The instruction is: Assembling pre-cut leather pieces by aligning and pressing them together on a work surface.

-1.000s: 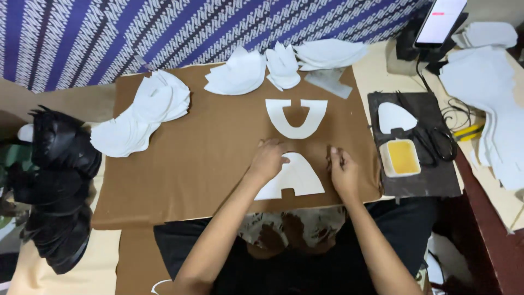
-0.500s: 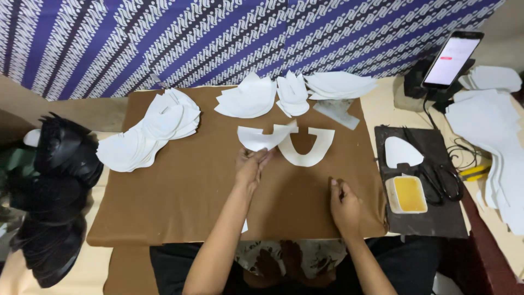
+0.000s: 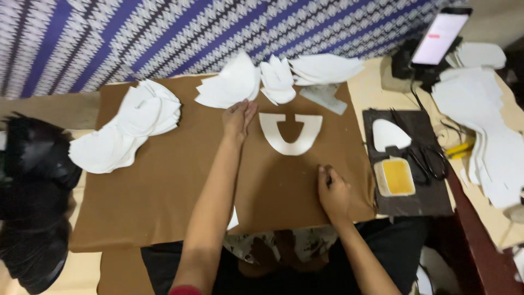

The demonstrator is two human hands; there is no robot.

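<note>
Head view: left hand fingers flat and together, holding nothing, now up at the near edge of the fanned white pieces; the piece it carried a moment ago is gone from it, likely added to that pile. Right hand rests loosely curled, empty, on the brown board. U-shaped white cutout lies flat between the hands. Pieces look thin, stiff, matte.

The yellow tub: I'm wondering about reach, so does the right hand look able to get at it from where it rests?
Probably yes. The right hand rests on the brown board, the tub lies just to its right, and nothing stands between them.
</note>
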